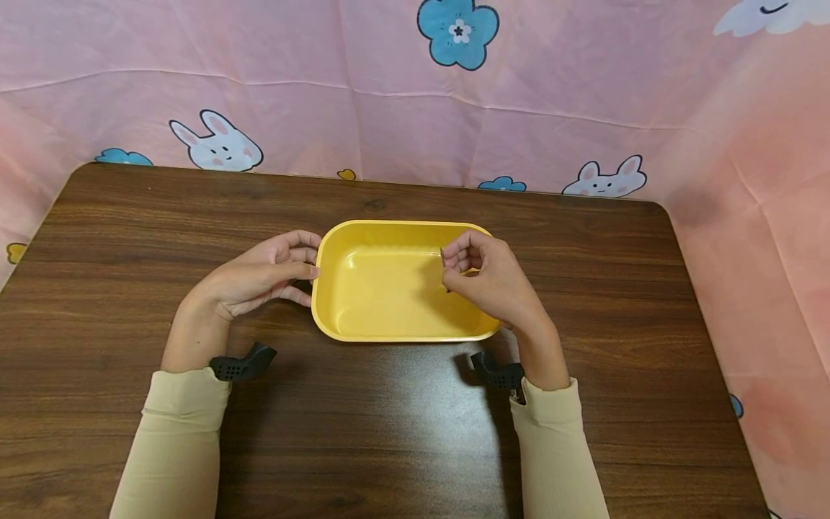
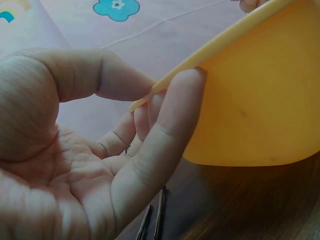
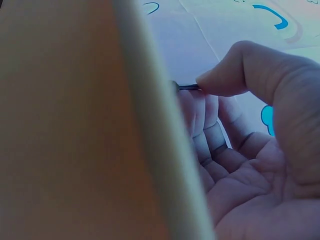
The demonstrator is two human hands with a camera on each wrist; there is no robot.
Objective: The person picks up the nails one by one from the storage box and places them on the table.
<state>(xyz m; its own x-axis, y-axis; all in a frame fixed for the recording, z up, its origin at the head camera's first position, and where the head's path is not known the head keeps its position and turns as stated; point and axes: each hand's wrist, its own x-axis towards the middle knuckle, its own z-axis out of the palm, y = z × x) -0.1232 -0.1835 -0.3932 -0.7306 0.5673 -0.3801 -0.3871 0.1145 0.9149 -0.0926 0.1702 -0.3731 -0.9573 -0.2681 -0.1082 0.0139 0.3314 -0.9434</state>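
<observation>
A yellow rectangular plastic bin (image 1: 389, 303) with rounded corners sits on the table. At its left end my left hand (image 1: 266, 270) grips the rim, the thumb and fingers touching the edge and outer wall (image 2: 250, 115). Over the bin's right part, my right hand (image 1: 483, 277) pinches a thin dark piece (image 3: 188, 87) between thumb and fingertips. Its kind cannot be told, since the fingers and the bin's rim (image 3: 150, 110) cover most of it. Below the left hand, two slim dark prongs (image 2: 159, 215) show in the left wrist view.
The brown wood-grain table (image 1: 363, 425) has rounded far corners. Behind it and to the right hangs a pink cloth (image 1: 292, 58) printed with rabbits and flowers. Black wrist mounts (image 1: 243, 362) stick out from both beige sleeves (image 1: 178, 447).
</observation>
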